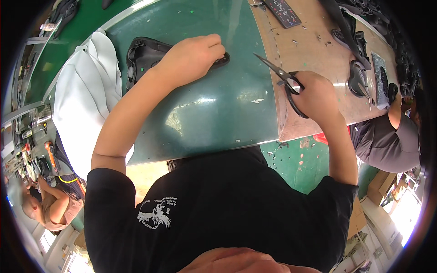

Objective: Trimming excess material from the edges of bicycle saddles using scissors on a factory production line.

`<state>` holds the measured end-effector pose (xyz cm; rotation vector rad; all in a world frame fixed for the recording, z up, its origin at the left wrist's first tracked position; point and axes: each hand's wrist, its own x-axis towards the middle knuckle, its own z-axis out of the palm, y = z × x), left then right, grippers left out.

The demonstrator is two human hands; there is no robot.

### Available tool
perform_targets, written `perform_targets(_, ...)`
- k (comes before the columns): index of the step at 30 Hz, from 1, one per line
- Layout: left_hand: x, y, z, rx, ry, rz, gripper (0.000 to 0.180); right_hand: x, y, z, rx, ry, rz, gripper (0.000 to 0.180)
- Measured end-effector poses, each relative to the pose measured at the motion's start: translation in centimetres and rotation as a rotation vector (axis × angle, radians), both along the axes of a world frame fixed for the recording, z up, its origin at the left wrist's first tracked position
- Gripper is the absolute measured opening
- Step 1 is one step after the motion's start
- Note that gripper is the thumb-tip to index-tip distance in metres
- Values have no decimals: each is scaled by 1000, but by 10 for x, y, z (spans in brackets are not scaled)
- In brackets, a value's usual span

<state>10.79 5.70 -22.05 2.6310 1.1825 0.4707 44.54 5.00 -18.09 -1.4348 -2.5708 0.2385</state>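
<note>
A black bicycle saddle (141, 59) lies on the green tabletop, its wide end to the left and its narrow nose to the right. Over the nose end is my left hand (193, 57), fingers bent and closed on it; the palm and wrist hide the saddle's middle. My right hand (316, 93) grips a pair of scissors (280, 73) by the black handles, above the seam between the green and brown surfaces. The scissors' blades point up and left, apart from the saddle.
White curved sheets (86, 86) overlap at the table's left edge. On the brown board (314, 50) lie a dark patterned flat case (283, 12), black parts (359, 77) and small scraps. One person (387, 141) sits at the right, another (50, 204) at the left.
</note>
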Motion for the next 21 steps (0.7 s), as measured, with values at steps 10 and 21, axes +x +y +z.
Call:
perform_targets(10, -13, -2, -15, 0, -224, -2, 8, -46, 22, -1, 69, -109, 190, 26)
perform_targets(21, -20, -5, 1, -325, -487, 83, 8, -51, 33, 2, 148, -268, 293, 25)
